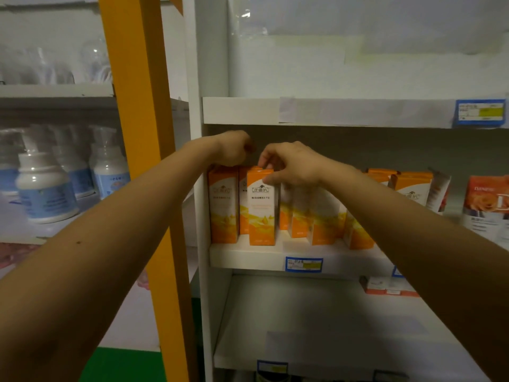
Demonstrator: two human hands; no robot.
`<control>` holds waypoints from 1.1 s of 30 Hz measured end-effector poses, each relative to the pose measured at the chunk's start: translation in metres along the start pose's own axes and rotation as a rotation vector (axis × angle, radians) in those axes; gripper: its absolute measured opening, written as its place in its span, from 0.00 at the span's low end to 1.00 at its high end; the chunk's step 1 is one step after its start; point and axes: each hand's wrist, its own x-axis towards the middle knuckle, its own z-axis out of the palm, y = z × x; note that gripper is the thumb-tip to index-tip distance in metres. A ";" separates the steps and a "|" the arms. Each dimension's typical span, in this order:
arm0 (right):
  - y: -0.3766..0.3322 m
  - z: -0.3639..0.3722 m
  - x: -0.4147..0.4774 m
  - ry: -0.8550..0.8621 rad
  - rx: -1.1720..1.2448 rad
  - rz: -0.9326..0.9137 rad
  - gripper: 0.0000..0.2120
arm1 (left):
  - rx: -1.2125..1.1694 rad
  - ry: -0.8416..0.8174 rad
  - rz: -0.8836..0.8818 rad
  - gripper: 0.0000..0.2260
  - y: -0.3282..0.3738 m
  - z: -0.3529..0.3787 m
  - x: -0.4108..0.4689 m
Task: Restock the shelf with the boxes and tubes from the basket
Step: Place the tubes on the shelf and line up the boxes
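Several tall orange-and-white boxes stand in a row on the middle white shelf point(248, 257). My right hand point(292, 164) pinches the top of the front orange box point(261, 208), which stands upright at the shelf's front edge. My left hand point(234, 148) is curled over the top of the leftmost orange box point(223, 205), fingers bent down behind it; whether it grips the box is unclear. More orange boxes point(410, 186) and a white tube point(439, 193) stand further right. The basket is out of view.
An orange post point(143, 161) and a white shelf upright point(203, 188) stand left of the boxes. White-and-blue bottles point(45, 188) fill the left shelving. A rose-print box point(487, 205) stands far right. Flat red-white boxes point(385, 288) lie on the lower shelf.
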 end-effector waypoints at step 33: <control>0.039 -0.035 -0.023 -0.011 -0.373 0.265 0.18 | -0.101 -0.073 0.123 0.15 0.043 0.029 0.032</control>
